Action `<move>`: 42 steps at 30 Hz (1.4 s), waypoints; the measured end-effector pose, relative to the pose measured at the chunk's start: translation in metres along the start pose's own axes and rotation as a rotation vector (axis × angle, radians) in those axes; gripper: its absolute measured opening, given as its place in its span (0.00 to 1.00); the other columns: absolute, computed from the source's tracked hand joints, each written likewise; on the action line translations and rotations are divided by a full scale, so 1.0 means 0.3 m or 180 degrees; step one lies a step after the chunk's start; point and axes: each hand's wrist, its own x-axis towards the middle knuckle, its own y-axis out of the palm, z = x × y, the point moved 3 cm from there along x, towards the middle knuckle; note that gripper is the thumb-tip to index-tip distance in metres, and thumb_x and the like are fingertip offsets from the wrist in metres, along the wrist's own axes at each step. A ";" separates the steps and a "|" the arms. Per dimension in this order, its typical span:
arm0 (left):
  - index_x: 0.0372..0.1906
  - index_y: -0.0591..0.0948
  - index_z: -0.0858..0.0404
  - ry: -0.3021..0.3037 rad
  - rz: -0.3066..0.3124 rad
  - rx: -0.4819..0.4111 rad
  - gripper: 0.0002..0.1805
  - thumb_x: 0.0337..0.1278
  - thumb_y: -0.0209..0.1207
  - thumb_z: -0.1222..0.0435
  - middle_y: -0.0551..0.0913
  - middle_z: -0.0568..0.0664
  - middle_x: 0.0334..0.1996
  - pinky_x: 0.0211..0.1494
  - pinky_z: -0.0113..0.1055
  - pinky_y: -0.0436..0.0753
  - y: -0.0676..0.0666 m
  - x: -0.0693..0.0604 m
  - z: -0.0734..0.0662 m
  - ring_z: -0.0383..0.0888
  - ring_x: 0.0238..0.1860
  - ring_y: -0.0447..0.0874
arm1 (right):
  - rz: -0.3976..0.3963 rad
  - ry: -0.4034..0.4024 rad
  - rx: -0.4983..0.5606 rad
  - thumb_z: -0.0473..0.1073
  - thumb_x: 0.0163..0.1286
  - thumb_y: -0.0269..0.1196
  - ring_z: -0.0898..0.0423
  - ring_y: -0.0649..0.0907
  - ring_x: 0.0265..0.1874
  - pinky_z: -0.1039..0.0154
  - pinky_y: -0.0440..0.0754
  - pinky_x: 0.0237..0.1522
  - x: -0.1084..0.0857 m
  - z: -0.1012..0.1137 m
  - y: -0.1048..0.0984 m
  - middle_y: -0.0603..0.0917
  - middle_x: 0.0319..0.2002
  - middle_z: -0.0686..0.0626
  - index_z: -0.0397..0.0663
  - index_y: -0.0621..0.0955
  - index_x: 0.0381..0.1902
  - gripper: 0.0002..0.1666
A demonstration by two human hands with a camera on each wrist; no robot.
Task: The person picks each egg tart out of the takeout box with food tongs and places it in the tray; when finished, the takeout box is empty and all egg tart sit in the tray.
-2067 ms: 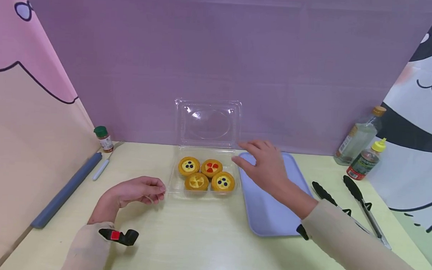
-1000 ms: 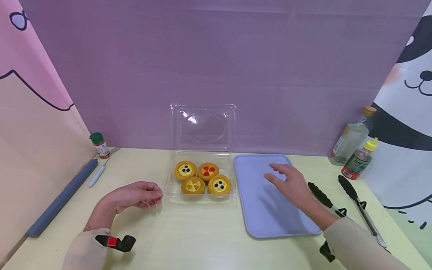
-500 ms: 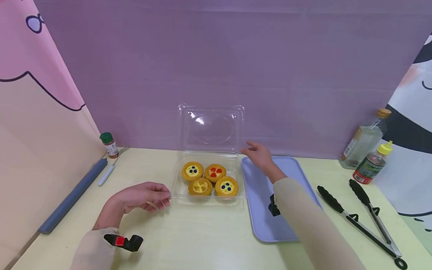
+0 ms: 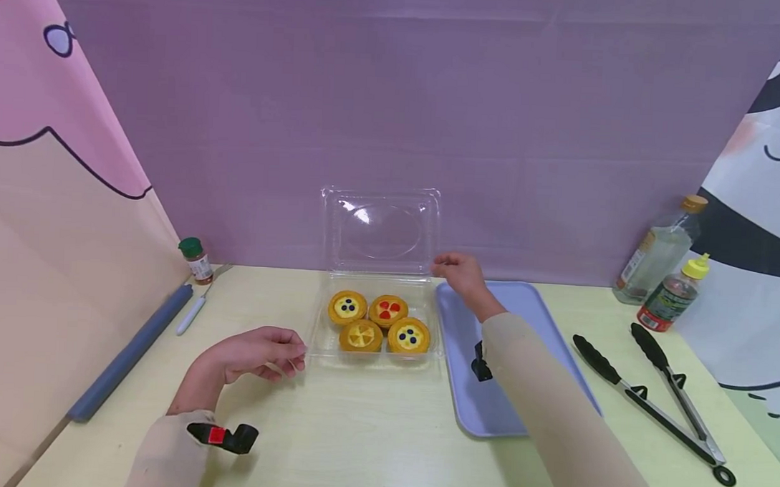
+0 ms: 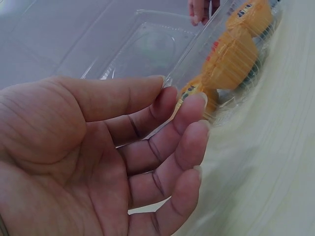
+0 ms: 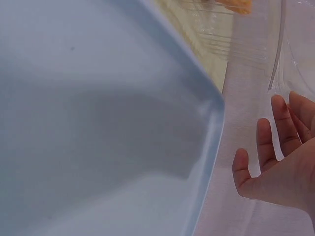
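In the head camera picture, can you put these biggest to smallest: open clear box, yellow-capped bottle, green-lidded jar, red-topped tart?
1. Open clear box
2. Yellow-capped bottle
3. Green-lidded jar and red-topped tart: too alike to rank.

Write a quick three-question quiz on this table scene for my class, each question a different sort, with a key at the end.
1. Count: how many of the tarts in the clear box have dark dots on top?

2. True or false: the right hand is nearer to the raised lid than the left hand is.

3. Multiple choice: which thing lies right beside the box, on the person's right?
A. the blue roll
B. the tray
C. the green-capped jar

Key:
1. Two.
2. True.
3. B.
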 end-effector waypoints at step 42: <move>0.55 0.76 0.68 -0.0053 -0.0264 0.0082 0.22 0.73 0.54 0.53 0.84 0.54 0.45 0.50 0.41 0.81 -0.012 0.007 0.010 0.48 0.45 0.83 | 0.0457 0.0138 -0.0688 0.56 0.73 0.60 0.42 0.73 0.67 0.42 0.70 0.69 -0.150 0.036 -0.150 0.73 0.69 0.42 0.49 0.71 0.71 0.33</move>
